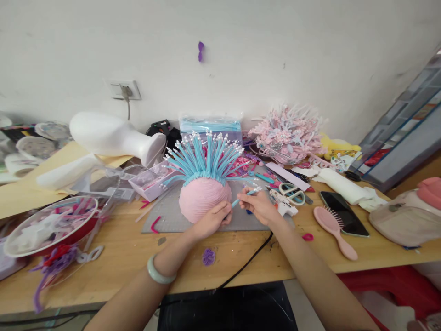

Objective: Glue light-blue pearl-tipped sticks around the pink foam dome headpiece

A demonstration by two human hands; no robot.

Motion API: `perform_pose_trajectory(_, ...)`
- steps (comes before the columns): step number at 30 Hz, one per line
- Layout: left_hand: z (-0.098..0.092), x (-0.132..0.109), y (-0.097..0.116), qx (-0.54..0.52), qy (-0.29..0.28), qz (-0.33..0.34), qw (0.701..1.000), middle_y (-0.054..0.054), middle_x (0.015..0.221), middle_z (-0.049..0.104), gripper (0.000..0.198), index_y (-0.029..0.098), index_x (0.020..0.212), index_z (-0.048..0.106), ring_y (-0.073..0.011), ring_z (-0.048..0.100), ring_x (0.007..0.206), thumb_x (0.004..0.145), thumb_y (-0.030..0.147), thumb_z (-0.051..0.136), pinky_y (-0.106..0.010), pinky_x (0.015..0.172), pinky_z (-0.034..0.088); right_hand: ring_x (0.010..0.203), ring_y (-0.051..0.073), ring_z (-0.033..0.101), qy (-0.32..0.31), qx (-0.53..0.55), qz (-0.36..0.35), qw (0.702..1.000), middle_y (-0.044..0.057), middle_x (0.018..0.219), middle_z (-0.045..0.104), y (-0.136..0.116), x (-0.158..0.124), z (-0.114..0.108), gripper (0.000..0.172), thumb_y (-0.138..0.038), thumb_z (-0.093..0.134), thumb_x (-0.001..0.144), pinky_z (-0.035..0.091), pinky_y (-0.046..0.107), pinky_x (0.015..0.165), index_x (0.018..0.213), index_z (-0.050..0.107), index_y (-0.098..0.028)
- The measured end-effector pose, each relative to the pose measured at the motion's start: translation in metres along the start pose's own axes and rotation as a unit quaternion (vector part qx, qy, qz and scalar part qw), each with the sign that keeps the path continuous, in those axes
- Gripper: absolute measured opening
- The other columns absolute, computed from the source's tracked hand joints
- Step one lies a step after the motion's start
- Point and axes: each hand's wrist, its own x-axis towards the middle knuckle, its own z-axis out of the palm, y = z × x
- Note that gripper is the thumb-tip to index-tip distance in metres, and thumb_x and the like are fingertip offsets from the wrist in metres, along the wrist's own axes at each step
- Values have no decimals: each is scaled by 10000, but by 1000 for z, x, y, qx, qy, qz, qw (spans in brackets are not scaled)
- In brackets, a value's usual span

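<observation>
A rounded pink cap (200,197), ridged like wound pipe cleaners, sits on the grey cutting mat (172,220). A fan of light-blue pipe cleaners (203,158) rises from its top, tipped with white pearl beads. My left hand (217,216) is closed at the cap's lower right side, pinching the lower end of a loose blue pipe cleaner (235,202). Farther along the same stem, my right hand (257,204) grips it between thumb and fingers, with its beaded tip sticking out beyond. The left fingertips partly hide the stem's end.
Scissors (292,194), a pink hairbrush (332,225) and a phone (344,214) lie to the right. A pink flowered headpiece (289,133) stands behind. On the left are a white foam head (110,135) and a full basin (51,248). A purple coil (208,257) lies in front.
</observation>
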Motion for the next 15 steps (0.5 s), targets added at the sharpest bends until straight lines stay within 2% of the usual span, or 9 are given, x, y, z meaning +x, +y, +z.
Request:
perform_pose_trajectory(3, 1, 1, -2, 24, 13, 14, 1000, 78, 537, 346, 340, 205, 705, 341, -71, 284, 457, 849, 512, 319, -217, 468, 263, 489, 78, 537, -10, -7, 2, 1000, -45, 513, 580, 2, 0, 0, 302, -258, 803, 454, 436, 207, 517, 590, 550, -163)
perform_pose_trajectory(8, 3, 0, -1, 114, 70, 68, 989, 74, 551, 390, 260, 198, 754, 383, -80, 351, 510, 867, 424, 327, -216, 530, 319, 520, 95, 563, -10, 6, 22, 1000, -36, 544, 597, 3, 1, 1, 275, -266, 798, 471, 471, 223, 534, 617, 589, -165)
perform_pose_trajectory(11, 5, -1, 2, 131, 64, 51, 988, 84, 509, 442, 215, 201, 795, 376, -73, 362, 449, 879, 388, 312, -205, 490, 316, 532, 102, 572, 5, 17, 21, 1000, -18, 557, 608, 2, 1, 1, 237, -273, 782, 505, 477, 226, 528, 635, 620, -159)
perform_pose_trajectory(15, 6, -1, 0, 89, 50, 11, 995, 72, 513, 533, 245, 212, 790, 329, -63, 378, 367, 877, 440, 306, -188, 409, 294, 536, 111, 582, 8, 14, 12, 1000, 4, 528, 602, 1, 1, 0, 191, -294, 752, 565, 484, 232, 538, 633, 653, -144)
